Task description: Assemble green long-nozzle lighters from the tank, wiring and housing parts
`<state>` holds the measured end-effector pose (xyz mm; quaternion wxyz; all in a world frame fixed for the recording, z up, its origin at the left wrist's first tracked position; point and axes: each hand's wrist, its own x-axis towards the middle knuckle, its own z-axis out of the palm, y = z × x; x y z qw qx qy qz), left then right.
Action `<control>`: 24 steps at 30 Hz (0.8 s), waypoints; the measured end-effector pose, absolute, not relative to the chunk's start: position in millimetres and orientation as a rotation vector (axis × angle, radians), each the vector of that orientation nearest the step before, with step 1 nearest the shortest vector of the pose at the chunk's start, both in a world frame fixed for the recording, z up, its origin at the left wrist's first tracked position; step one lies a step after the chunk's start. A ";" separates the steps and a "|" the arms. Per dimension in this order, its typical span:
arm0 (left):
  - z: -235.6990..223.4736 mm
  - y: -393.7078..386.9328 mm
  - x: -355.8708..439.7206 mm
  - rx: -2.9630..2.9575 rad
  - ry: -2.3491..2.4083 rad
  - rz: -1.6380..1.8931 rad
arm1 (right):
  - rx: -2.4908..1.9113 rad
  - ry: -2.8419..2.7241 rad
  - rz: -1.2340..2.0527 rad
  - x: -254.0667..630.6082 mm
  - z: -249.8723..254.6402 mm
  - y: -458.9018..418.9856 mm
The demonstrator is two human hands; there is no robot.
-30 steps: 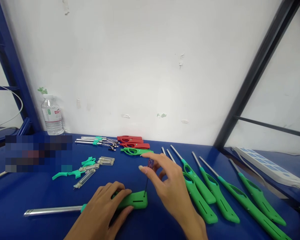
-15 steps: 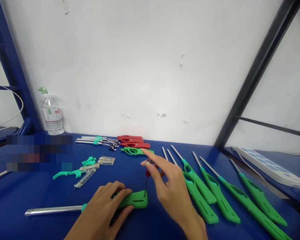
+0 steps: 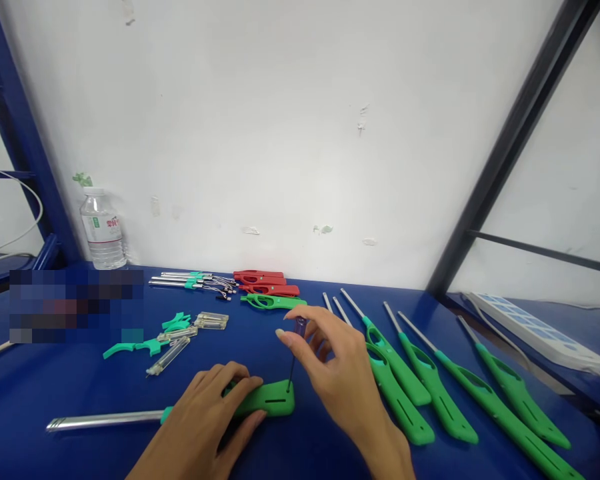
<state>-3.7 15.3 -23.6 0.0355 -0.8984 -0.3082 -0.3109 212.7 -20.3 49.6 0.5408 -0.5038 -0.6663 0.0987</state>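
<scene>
A long-necked gas lighter with a green handle lies flat on the blue table, its metal tube pointing left. My left hand is wrapped over the handle and presses it down, hiding its middle. Above the handle's right end, my right hand has its curled fingers at the grip of a thin screwdriver. The screwdriver stands almost upright, with its tip in the small hole near the handle's end. The thumb is a little apart from the grip.
Several finished-looking green lighters lie fanned out at the right. Clear fuel tanks, teal triggers, metal tubes with wires, and red handle shells lie behind. A water bottle and a power strip stand at the sides.
The fingers of my right hand have shifted around the screwdriver's grip, the thumb moving outward and left. The screwdriver's tip stays in the hole. My left hand and the lighter have hardly moved.
</scene>
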 end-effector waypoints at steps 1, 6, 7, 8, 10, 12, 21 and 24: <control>-23.6 15.2 -3.8 -2.766 -0.952 -0.948 | -1.207 -1.584 0.230 212.7 49.3 -20.3; -24.1 16.4 -2.8 -2.764 -0.971 -0.936 | -1.282 -1.612 0.212 213.6 48.4 -19.6; -24.2 16.6 -2.5 -2.762 -0.972 -0.939 | -1.297 -1.619 0.215 213.8 48.4 -19.6; -24.3 16.7 -2.3 -2.758 -0.970 -0.944 | -1.308 -1.624 0.223 214.0 48.3 -19.6; -24.2 16.4 -2.2 -2.751 -0.970 -0.951 | -1.310 -1.624 0.239 214.3 48.3 -20.0; -23.9 15.7 -2.3 -2.753 -0.965 -0.957 | -1.294 -1.614 0.247 214.3 48.3 -20.6; -21.2 14.3 -2.2 -2.777 -0.989 -0.954 | -1.191 -1.430 0.131 214.3 50.5 -22.9; -19.8 14.0 -1.6 -2.759 -0.984 -0.966 | -1.272 -1.449 0.115 215.9 47.4 -19.5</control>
